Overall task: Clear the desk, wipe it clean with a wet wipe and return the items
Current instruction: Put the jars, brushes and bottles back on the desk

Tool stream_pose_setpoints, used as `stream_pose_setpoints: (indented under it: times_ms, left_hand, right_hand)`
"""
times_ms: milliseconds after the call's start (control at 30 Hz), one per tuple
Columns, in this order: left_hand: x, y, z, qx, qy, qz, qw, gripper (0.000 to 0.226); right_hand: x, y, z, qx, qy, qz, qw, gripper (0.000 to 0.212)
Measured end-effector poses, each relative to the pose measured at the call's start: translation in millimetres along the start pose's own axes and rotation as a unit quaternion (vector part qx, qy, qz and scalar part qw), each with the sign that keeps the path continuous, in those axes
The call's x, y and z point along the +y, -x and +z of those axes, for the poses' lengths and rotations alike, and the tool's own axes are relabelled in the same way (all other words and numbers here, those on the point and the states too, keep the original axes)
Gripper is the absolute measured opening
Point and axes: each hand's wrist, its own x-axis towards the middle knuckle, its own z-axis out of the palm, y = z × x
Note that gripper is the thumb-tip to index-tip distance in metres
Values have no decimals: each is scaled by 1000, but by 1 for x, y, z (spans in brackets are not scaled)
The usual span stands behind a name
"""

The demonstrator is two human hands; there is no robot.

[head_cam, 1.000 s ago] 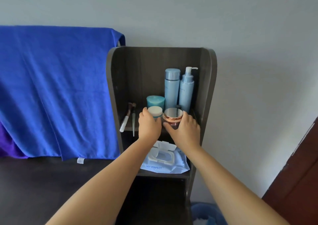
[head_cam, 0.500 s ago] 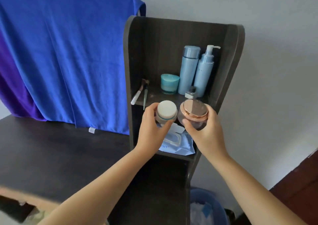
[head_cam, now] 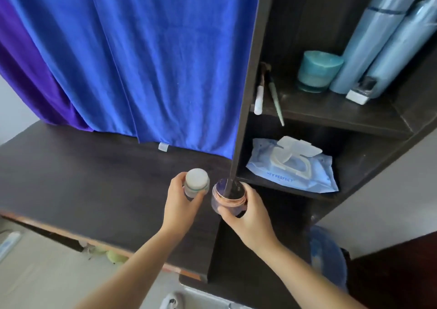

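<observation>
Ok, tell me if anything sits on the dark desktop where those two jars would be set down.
Nothing visible does. The left hand holds the white-lidded jar and the right hand the rose-gold-lidded jar over the desktop, which is bare there. The blue towel hangs behind, ending at the back edge.

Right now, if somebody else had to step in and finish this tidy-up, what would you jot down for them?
Left hand: holding the small white-lidded jar, over the dark desk top.
Right hand: holding the rose-gold-lidded jar, at the shelf unit's front edge.
On the upper shelf: teal jar, two tall blue bottles, two brushes, a small dark bottle.
Lower shelf: wet wipe pack, lid flipped open.
Done: two jars lifted off.
Left: set them down, clear the remaining items, wipe, return everything.
</observation>
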Motion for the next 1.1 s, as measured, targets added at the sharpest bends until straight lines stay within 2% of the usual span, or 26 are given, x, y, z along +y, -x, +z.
stream_pose_setpoints:
  times_ms: [67, 133, 267, 400, 467, 733, 900, 1000, 1100]
  left_hand:
    - [-25, -26, -13, -27, -23, -14, 999, 48]
    - [-46, -55, -22, -58, -39, -21, 997, 47]
    - [-72, -107, -18, -120, -70, -20, 990, 48]
    - [-81, -144, 5, -168, -67, -17, 983, 46]
    - [-84, -156, 16, -175, -61, -19, 983, 46]
    - [-90, -165, 42, -200, -75, 22, 977, 52]
    - [-81, -161, 20, -213, -89, 47, 972, 65]
    - [-60, -152, 1, -180, -81, 74, 978, 59]
    - [-24, -135, -12, -138, -28, 116, 983, 47]
  right_hand:
    - [0, -18, 43, 26, -45, 54, 997, 49]
    - [1, -39, 80, 80, -65, 113, 988, 46]
    - [24, -86, 131, 192, -63, 214, 956, 51]
    - [37, -122, 152, 288, -24, 246, 925, 57]
    - [39, -133, 156, 309, 4, 263, 914, 67]
    - [48, -145, 156, 288, 70, 283, 912, 80]
    - [27, -136, 144, 251, 34, 286, 924, 91]
    - [8, -116, 130, 219, -9, 283, 934, 84]
    - [-12, -92, 103, 162, -55, 244, 954, 64]
